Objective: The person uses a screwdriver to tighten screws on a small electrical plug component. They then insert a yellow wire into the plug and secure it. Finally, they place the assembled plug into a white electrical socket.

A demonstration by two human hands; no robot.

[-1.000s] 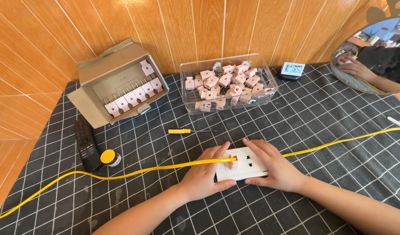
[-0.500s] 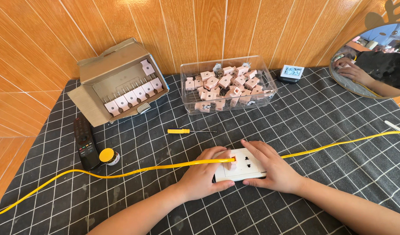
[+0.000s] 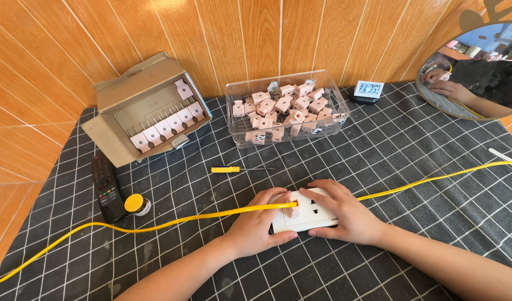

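A white socket block [image 3: 306, 214] lies on the dark checked cloth near the front. My left hand [image 3: 257, 226] grips its left end, fingers curled over a small pink plug [image 3: 292, 210] pushed into the block. My right hand [image 3: 345, 214] rests on its right end, fingers spread over the top. A yellow cable [image 3: 155, 226] runs across the cloth from the left, passes over my left hand to the block, and continues to the right [image 3: 434, 179].
A clear plastic tub [image 3: 337, 124] of several pink plugs stands behind. A cardboard box [image 3: 116, 95] with a row of pink plugs sits at back left. A yellow-handled screwdriver [image 3: 233, 169], black remote [image 3: 105, 187], small yellow-lidded jar [image 3: 136, 204], digital clock [image 3: 368, 90] and round mirror [image 3: 479, 61] are around.
Both hands stay on the socket block; the view has shifted slightly. Nothing else has visibly moved.
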